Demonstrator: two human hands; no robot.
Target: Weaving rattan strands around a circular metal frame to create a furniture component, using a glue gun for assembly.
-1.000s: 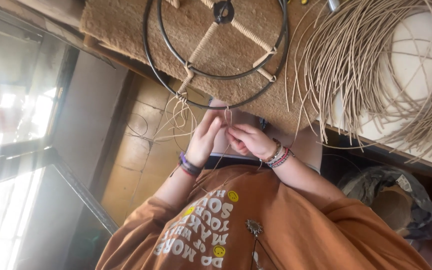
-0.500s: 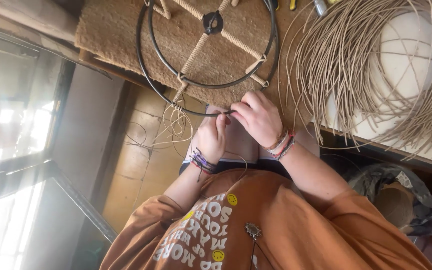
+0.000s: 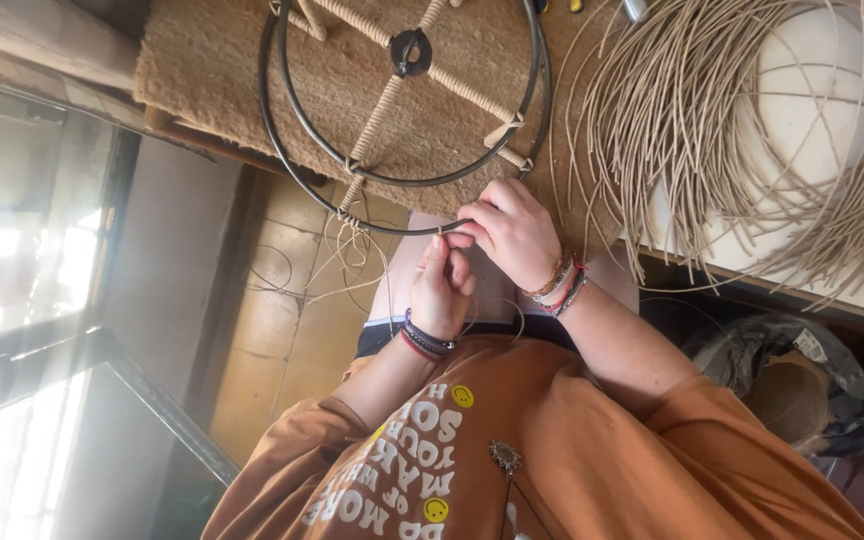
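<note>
A dark metal ring frame, two hoops joined by cane-wrapped spokes to a black hub, lies on a coarse brown mat. My left hand pinches a thin cane strand just below the outer hoop's near edge. My right hand is right beside it, with its fingers curled on that edge of the hoop. Loose ends of the strand hang in loops below the frame, to the left of my hands. Both wrists carry several bracelets.
A big loose coil of pale cane strands lies on a white surface at the right. A dark bag with a woven roll in it sits on the floor. My orange shirt fills the bottom; tiled floor and a window lie left.
Both hands have moved up from my lap to the near edge of the outer hoop. The frame and the cane coil look larger and closer in view.
</note>
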